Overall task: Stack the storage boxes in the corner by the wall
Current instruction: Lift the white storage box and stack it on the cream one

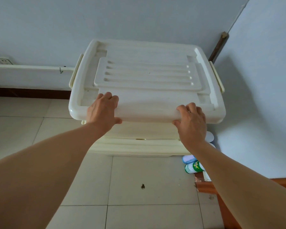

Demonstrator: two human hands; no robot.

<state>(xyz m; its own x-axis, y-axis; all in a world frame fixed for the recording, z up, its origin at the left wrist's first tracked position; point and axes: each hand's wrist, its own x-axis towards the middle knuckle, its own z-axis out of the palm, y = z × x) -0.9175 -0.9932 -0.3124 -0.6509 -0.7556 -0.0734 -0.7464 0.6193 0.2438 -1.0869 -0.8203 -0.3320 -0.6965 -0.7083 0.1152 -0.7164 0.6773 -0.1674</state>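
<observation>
A cream storage box with a ribbed lid [145, 75] stands in the corner, on top of a second cream box [135, 147] on the floor. My left hand [102, 111] grips the near left rim of the upper box's lid, fingers over the top and thumb under the edge. My right hand [191, 121] grips the near right rim the same way. Side latches [217, 76] show on both ends of the upper box. Most of the lower box is hidden beneath the upper one.
Pale walls meet at the right behind the boxes. A brown stick [219, 47] leans in the corner. Two bottles [194, 167] lie on the tiled floor at the right, beside a wooden edge [205, 185]. A wall socket [4, 60] sits at the left.
</observation>
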